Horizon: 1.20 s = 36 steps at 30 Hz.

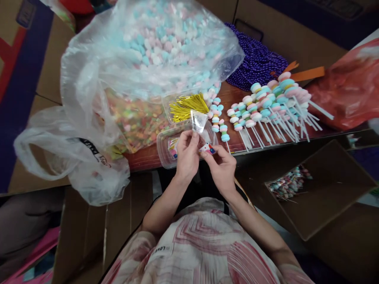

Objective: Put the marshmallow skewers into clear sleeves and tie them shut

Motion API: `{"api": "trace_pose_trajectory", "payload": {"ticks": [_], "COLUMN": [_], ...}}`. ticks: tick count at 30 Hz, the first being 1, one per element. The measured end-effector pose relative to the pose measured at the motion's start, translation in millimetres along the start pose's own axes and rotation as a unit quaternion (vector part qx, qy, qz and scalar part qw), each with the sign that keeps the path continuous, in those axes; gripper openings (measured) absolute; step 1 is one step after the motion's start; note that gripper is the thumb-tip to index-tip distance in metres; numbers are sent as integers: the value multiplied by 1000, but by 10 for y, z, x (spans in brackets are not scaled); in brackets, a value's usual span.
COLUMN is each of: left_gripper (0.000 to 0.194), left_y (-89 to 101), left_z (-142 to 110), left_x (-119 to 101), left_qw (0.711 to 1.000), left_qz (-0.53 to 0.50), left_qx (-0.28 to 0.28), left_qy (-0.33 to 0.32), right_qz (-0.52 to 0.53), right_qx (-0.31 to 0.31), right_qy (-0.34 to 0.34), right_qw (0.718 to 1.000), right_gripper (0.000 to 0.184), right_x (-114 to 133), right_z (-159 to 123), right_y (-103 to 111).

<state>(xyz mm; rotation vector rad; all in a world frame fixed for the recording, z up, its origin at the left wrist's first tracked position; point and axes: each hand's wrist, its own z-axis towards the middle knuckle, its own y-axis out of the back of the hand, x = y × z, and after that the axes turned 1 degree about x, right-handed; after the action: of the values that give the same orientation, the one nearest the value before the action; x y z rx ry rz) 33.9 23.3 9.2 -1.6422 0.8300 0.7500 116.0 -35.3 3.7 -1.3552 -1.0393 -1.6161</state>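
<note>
Swirl-printed shirt (204,244) foremost, left hand (188,157) pinches clear, tapered plastic wrapper (199,121).

- L hand (188,157): clr tub (161,152) below, gold ties (188,108) fwd, big candy bag (166,47) blocks beyond; thin desk (145,159) strip to L.
- R hand (221,163): lone candy stick (224,133) just fwd; narrow gap R of it, then candy-stick row (268,103) in way.

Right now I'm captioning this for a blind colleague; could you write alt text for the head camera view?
A person's left hand holds a small clear wrapper and the right hand pinches a small printed piece at the edge of a reddish table. Pastel skewers with white sticks lie to the right; a large clear bag of pastel pieces sits beyond.
</note>
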Motion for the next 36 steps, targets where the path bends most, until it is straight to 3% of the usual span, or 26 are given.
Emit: {"api": "trace_pose_trajectory", "payload": {"ticks": [4,8,16,21,26,31,36], "left_gripper": [29,25,38,40,33,37,37], "left_y": [48,124,34,41,100,50,22], "left_z": [-27,-45,-164,-191,-162,-133,-47], "left_x": [-40,-82,71,112,39,70,101], "left_qw": [991,977,998,998,997,994,992], "left_qz": [-91,-93,-41,-17,-42,-51,-57], "left_qx": [18,52,-29,-48,-46,-92,-113], "left_qy": [93,184,36,38,40,17,3], "right_qz": [74,42,-9,-17,-43,-51,-18], "right_qx": [-11,20,26,18,24,35,-32], "right_qy": [-33,-23,39,19,23,37,27], "right_qw": [997,999,999,1000,999,997,999], "right_gripper": [14,22,37,49,51,49,48], "right_x": [1,31,60,-17,-88,-92,-78], "right_z": [66,118,132,140,150,158,194], "right_y": [26,191,245,255,339,349,373]}}
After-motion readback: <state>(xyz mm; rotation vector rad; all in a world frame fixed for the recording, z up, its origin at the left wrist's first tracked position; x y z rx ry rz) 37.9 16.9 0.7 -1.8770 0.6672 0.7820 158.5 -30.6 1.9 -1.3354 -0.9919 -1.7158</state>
